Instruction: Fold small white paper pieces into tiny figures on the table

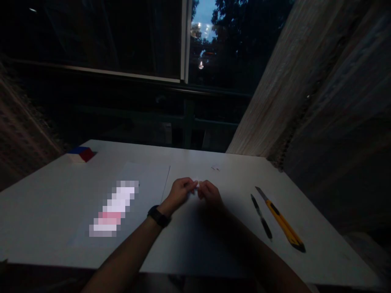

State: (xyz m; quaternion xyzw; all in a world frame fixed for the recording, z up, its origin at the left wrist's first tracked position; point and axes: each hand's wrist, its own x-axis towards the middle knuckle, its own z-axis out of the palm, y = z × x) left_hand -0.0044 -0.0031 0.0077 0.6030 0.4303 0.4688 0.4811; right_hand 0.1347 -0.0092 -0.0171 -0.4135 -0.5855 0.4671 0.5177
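Note:
My left hand [181,190], with a dark watch [159,215] on its wrist, pinches a small white piece [197,184] that looks like paper. From the other side my right hand [211,193] grips the same piece, its fingers curled and closed. The two hands almost touch over the middle of the white table [195,244]. Most of the piece is hidden by my fingers. Just beyond my right hand lie a few tiny scraps [215,168].
At right are a yellow utility knife [282,221] and a pen [262,217]. Left of my hands, white paper [152,179] lies under or beside a bright, pixelated rectangular area [114,207]. A blue, red and white block [81,154] sits far left. Curtains [271,73] flank a window.

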